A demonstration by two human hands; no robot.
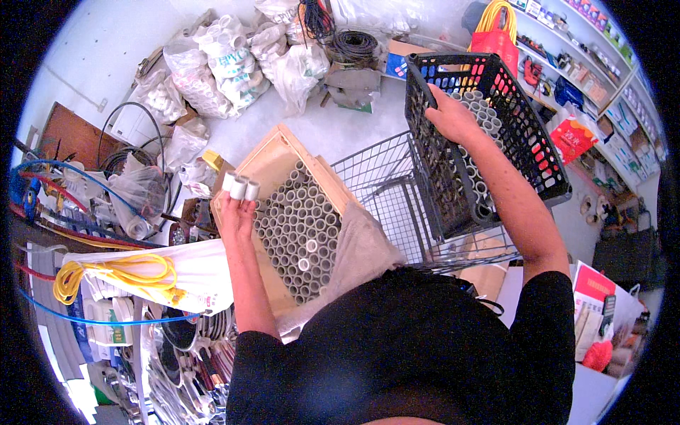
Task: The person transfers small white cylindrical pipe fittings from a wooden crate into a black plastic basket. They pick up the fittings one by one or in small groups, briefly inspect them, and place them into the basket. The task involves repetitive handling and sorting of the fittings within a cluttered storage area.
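Observation:
Three short white plastic pipe pieces (241, 187) sit side by side at the fingertips of my left hand (237, 215); whether the fingers are inside them is unclear. This hand is over the left side of a wooden box (289, 141) packed with upright grey pipe pieces (289, 234). Two whiter pieces (311, 245) stand out among them. My right hand (451, 117) grips the near-left rim of a black plastic crate (433, 180). More grey pipe pieces (481, 112) lie inside that crate, partly hidden by my forearm.
The crate rests tilted on a wire cart (372, 159). Greyish cloth (366, 234) drapes the box's right corner. Stuffed plastic bags (234, 64) and coiled black hose (353, 48) stand ahead. A yellow cable (127, 268) lies on white sheeting to the left; stocked shelves (584, 48) line the right.

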